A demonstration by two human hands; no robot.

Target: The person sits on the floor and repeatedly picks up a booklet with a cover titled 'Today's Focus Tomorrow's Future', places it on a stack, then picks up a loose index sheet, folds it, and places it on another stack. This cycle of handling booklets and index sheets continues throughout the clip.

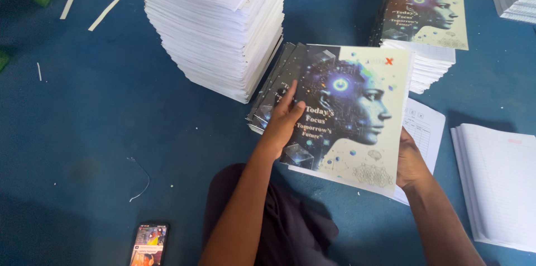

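open blue floor is left free on the left; passage ahead is blocked by the tall paper stack, and the right is crowded by the ruled sheets.

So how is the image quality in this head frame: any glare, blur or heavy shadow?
Head view: sharp in the centre, the notebook cover and left hand crisp; no strong glare on the cover; the tall paper stack is bright, nearly washed out on top; the blue floor darkens towards the lower left; slight wide-angle bending at the edges.
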